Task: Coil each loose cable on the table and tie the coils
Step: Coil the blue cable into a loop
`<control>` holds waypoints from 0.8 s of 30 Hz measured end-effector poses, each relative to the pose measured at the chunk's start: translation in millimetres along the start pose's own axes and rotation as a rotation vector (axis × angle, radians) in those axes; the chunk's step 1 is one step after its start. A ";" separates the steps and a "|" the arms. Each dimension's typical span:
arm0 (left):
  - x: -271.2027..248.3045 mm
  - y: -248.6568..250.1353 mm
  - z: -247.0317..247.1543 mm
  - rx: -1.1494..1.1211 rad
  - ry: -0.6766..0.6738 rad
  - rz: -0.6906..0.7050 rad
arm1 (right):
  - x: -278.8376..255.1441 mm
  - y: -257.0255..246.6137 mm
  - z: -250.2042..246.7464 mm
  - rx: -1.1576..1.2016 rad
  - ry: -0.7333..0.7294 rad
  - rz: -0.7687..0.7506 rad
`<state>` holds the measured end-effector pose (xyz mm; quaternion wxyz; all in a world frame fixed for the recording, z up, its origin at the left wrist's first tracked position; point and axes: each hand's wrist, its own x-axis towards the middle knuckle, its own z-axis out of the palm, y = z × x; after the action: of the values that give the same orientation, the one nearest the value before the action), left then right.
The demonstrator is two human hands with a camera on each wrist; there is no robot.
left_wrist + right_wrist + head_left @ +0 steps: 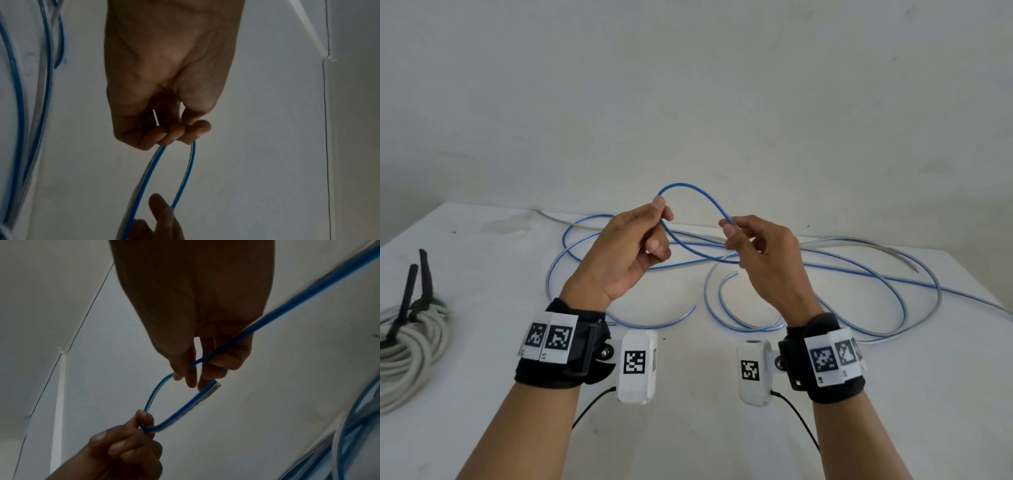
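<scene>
head view, done so far: one grey cable coil (405,346) sits at the left edge of the tabletop (688,428), already bundled with a dark tie (412,291), so that one looks finished to me.
head view, in progress: blue cable (825,270) mostly sprawls in loose loops across the far middle and right of the tabletop. Left hand (626,253) and right hand (760,253) each pinch it in the air, with just one small loop arched between them.
left wrist view: left hand (170,81) fingertips pressed together on the blue cable (185,178); right fingers (162,211) hold the loop's other side.
right wrist view: right hand (197,313) thumb and fingers pinch the blue cable (185,408) near its cut end; left hand (123,449) grip curled round the bend.
verdict: I'd say early days on the blue one, no tie on it yet.
</scene>
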<state>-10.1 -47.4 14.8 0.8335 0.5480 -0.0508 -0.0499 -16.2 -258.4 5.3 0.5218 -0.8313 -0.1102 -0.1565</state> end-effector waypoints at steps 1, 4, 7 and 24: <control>0.4 1.1 -1.3 -0.033 0.011 -0.001 | -0.1 1.4 -0.7 -0.011 0.001 0.008; 1.3 2.7 -4.4 -0.120 0.036 -0.013 | -1.8 0.3 -4.0 -0.013 -0.009 0.020; 1.6 2.6 -6.5 -0.101 0.059 -0.003 | -3.6 -4.9 -6.7 0.189 -0.040 0.055; -6.1 -7.7 0.3 0.403 -0.149 -0.124 | -5.1 -13.8 -9.4 0.400 0.065 0.086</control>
<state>-16.4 -49.9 7.7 0.6965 0.7003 -0.0872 -0.1302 -27.1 -261.0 18.7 0.6859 -0.7096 -0.0867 -0.1358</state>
